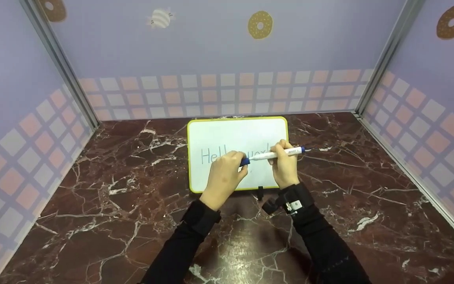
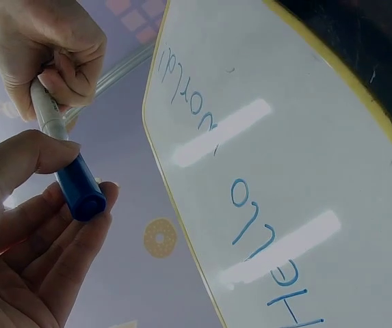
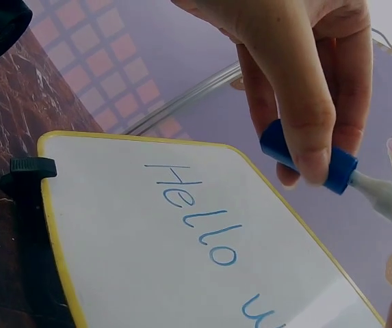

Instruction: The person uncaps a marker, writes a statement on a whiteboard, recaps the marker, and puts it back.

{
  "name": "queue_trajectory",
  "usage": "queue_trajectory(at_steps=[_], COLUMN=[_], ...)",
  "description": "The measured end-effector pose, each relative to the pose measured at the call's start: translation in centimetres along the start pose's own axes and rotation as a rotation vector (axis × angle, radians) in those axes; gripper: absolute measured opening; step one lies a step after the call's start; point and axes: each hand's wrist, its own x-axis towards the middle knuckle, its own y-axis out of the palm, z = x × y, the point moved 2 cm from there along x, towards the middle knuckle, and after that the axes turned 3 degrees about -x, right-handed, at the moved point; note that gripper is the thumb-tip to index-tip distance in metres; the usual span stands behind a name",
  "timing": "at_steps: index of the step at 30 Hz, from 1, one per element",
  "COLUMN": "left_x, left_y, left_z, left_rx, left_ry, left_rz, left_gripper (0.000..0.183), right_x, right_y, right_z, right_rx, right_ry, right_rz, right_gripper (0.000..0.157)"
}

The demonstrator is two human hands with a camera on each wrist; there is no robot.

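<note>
My left hand (image 1: 225,172) pinches a blue marker cap (image 3: 341,171) between thumb and fingers. A white whiteboard marker (image 1: 268,155) lies in the grip of my right hand (image 1: 286,167), its blue end pointing right. In the right wrist view, the marker's nib end meets the cap's open mouth; how deep it sits is unclear. Both hands are above a whiteboard (image 1: 231,132) with a yellow rim. Blue handwriting (image 3: 209,229) on it begins with "Hello"; in the head view my hands cover part of the second word.
A black clip-like piece (image 1: 260,192) sits at the board's near edge. Around the board spreads a dark red marbled tabletop (image 1: 124,221). Purple patterned walls (image 1: 211,51) enclose the back and both sides. Black straps (image 1: 201,218) circle both wrists.
</note>
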Motion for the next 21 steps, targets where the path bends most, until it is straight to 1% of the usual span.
queue_trajectory(at_steps=[6, 12, 16, 21], left_x=[0.07, 0.16, 0.17, 0.2], left_y=[0.24, 0.37, 0.47, 0.69], left_z=[-0.09, -0.41, -0.59, -0.22], left_rx=[-0.021, -0.007, -0.005, 0.018], left_ry=[0.001, 0.024, 0.047, 0.082], left_rz=[-0.009, -0.03, -0.028, -0.023], left_gripper=[0.009, 0.01, 0.013, 0.017], right_x=[-0.26, -0.6, -0.73, -0.84], right_y=[0.26, 0.57, 0.74, 0.84], right_z=[-0.27, -0.56, -0.59, -0.81], right_rx=[-0.026, -0.057, -0.048, -0.028], right_ry=[0.002, 0.015, 0.022, 0.019], right_rz=[0.022, 0.047, 0.045, 0.051], right_gripper=[0.046, 0.044, 0.043, 0.043])
